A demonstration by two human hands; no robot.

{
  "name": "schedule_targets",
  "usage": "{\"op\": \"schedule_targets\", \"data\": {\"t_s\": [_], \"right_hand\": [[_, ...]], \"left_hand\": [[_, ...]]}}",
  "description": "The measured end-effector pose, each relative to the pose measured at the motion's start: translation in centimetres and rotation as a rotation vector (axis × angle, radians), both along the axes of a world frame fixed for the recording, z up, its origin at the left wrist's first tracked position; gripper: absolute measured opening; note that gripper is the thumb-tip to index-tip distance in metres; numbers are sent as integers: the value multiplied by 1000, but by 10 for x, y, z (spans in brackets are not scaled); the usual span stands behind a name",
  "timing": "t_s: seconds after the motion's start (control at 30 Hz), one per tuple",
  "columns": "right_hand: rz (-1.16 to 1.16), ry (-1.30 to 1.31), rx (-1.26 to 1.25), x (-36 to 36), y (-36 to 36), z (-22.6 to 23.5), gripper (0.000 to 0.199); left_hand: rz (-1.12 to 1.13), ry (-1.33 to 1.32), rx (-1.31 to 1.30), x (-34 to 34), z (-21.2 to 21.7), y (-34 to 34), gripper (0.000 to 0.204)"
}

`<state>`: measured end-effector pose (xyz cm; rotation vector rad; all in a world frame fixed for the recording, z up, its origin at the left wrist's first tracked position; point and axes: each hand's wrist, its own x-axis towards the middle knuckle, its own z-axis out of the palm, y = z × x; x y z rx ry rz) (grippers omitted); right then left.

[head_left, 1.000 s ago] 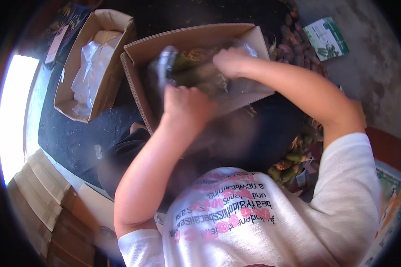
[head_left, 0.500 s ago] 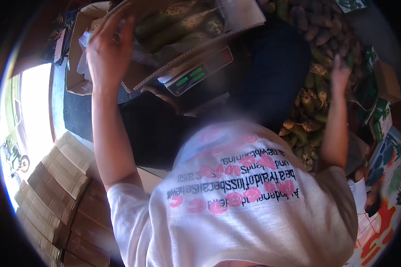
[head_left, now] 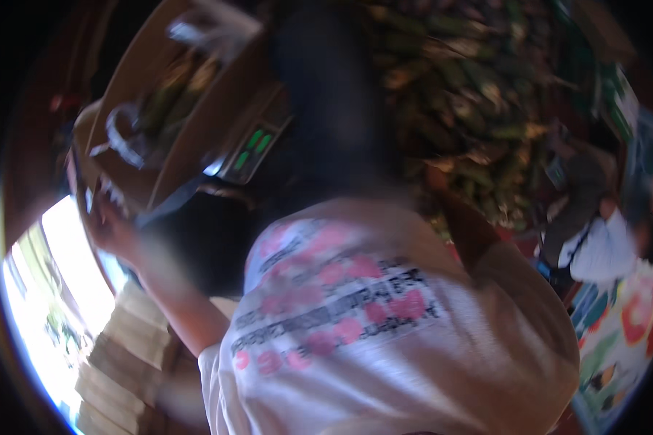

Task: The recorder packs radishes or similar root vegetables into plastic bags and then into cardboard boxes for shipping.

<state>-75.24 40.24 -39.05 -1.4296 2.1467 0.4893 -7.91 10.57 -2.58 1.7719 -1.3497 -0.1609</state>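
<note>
Though blurred, the left hand [head_left: 112, 228] touches the brown cardboard box [head_left: 196, 109] — grip unclear; right hand hidden.

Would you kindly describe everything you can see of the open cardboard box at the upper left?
The cardboard box is brown, open-topped and tilted in the blurred view. Inside lie green, banana-like fruit with crumpled clear plastic. It sits on a scale whose green-lit display shows beneath its lower right edge. The left hand is at its lower left corner; whether it grips the box cannot be told.
</note>
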Motion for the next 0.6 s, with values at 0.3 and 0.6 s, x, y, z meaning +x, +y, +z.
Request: {"op": "schedule_targets", "data": {"t_s": [0.3, 0.6], "right_hand": [[-320, -103, 296, 69, 40, 107, 37], [-880, -9, -571, -1, 75, 92, 59]], "left_hand": [[-151, -3, -100, -75, 38, -15, 37], [-154, 36, -125, -113, 52, -14, 36]]}}
